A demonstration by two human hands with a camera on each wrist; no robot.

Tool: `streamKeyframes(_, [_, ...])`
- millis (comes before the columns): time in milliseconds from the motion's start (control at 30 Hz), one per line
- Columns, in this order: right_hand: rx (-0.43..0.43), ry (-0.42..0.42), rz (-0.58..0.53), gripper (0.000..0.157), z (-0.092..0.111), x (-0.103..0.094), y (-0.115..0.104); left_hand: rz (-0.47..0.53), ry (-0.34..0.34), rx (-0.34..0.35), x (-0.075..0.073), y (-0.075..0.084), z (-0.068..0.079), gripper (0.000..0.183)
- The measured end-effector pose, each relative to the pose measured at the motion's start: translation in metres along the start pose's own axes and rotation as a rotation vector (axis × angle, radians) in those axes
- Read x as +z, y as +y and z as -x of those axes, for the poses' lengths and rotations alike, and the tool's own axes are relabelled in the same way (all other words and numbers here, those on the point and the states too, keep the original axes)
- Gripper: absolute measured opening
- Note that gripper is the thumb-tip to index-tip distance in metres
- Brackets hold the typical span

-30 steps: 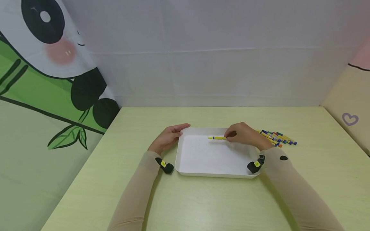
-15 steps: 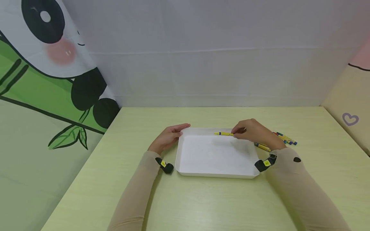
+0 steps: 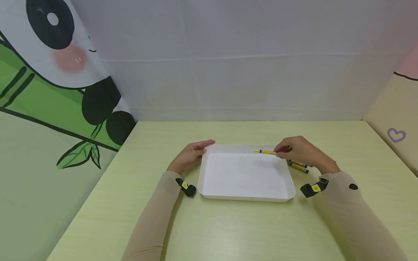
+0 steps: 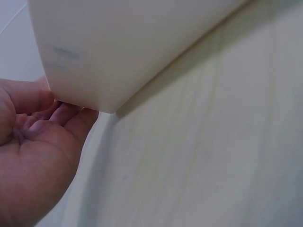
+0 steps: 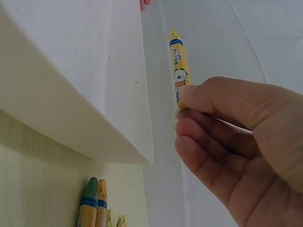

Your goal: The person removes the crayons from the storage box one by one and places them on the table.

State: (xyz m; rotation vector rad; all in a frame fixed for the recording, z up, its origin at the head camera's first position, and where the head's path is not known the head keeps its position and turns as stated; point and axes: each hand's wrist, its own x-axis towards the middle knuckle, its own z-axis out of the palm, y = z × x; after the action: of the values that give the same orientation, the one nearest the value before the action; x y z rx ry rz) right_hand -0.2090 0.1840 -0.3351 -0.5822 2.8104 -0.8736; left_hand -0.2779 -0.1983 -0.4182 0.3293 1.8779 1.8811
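Note:
In the head view my right hand (image 3: 295,149) pinches a yellow crayon (image 3: 264,152) between thumb and fingers, over the far right corner of a white tray (image 3: 246,198). The crayon's tip points left. In the right wrist view the crayon (image 5: 178,61) shows a printed cartoon wrapper with dark blue bands, and its lower end is hidden by the thumb. My left hand (image 3: 191,155) holds the tray's far left corner. The left wrist view shows its thumb (image 4: 35,96) against the tray's side wall (image 4: 109,52) and the other fingers behind the corner.
Several crayons (image 3: 298,167) lie on the table (image 3: 228,232) just right of the tray, partly hidden under my right hand and wrist. Among them the right wrist view shows a green crayon (image 5: 89,201) and an orange crayon (image 5: 102,201). A pale wall (image 3: 241,83) rises behind the table.
My right hand has moved right with the yellow crayon, from over the tray's middle to its far right corner, covering more of the loose crayons. My left hand and the tray have stayed put.

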Motion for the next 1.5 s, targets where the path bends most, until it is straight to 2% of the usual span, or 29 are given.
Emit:
streamKeyframes(500, [0.034,0.074,0.061,0.017,0.029,-0.010,0.028,0.011,0.005,0.001,0.001,0.001,0.001,0.046])
streamKeyframes(1300, [0.088,0.089,0.098,0.020,0.055,-0.012,0.061,0.009,0.016,-0.008,0.001,0.000,0.000,0.046])
streamKeyframes(1500, [0.132,0.068,0.098,0.019,0.058,-0.011,0.065,0.001,0.013,-0.009,0.001,0.001,0.000,0.046])
